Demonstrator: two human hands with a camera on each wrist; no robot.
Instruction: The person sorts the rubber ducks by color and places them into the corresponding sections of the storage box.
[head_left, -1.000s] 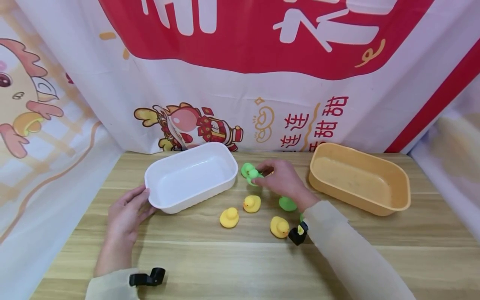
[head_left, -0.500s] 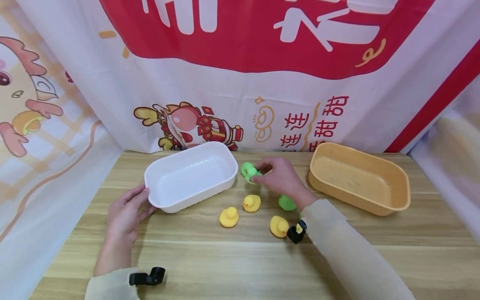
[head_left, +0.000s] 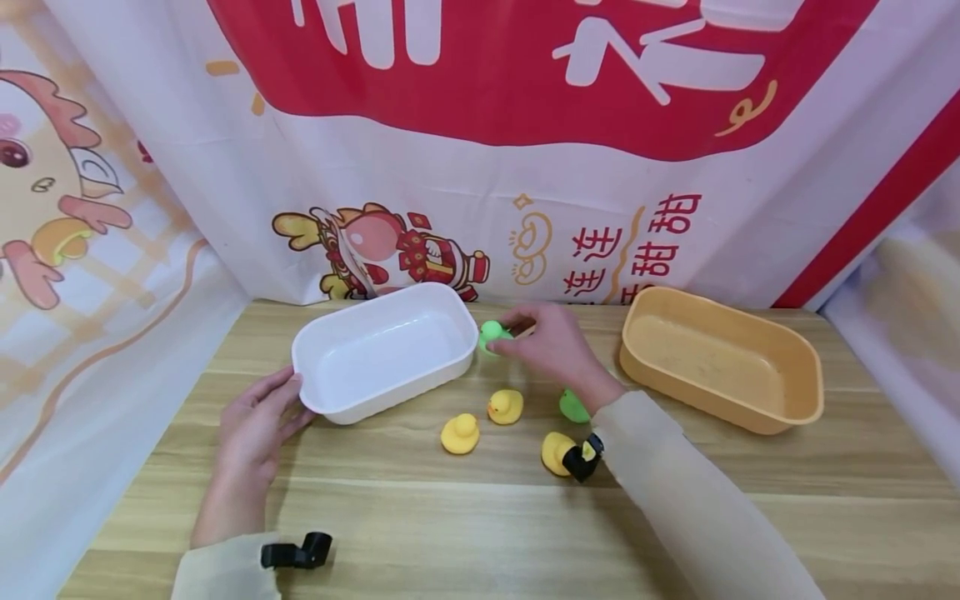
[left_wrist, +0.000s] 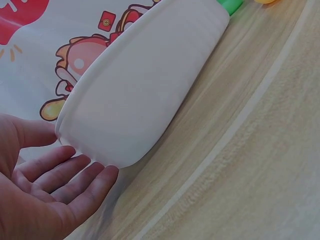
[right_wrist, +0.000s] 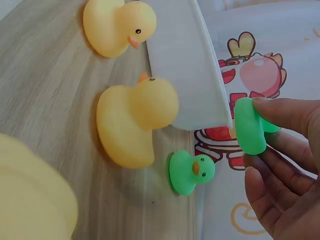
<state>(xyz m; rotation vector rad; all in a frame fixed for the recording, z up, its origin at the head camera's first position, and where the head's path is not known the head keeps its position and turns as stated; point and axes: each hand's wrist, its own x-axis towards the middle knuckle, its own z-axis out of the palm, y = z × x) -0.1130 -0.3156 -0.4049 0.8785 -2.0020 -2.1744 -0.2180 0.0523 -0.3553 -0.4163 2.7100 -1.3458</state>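
Observation:
My right hand (head_left: 551,342) pinches a green rubber duck (right_wrist: 250,127) between thumb and fingers, raised beside the right end of the white basin (head_left: 386,396). A second green duck (right_wrist: 187,172) stands on the table below it; in the head view the held one largely covers it. At the basin's left end rests my left hand (head_left: 258,417). In the left wrist view, its thumb and fingertips touch the basin's outside near the rim, fingers loosely bent and not wrapped round it. The inside of the basin holds nothing.
Three yellow ducks (head_left: 460,434) stand on the wooden table in front of the basin. Another green duck (head_left: 573,406) is partly hidden by the right wrist. An orange basin (head_left: 720,396) stands at the right. A printed cloth (head_left: 465,183) hangs behind.
My right hand has lifted the green duck slightly up and left, so it now overlaps the other green duck in the head view. The left hand and white basin stay in place.

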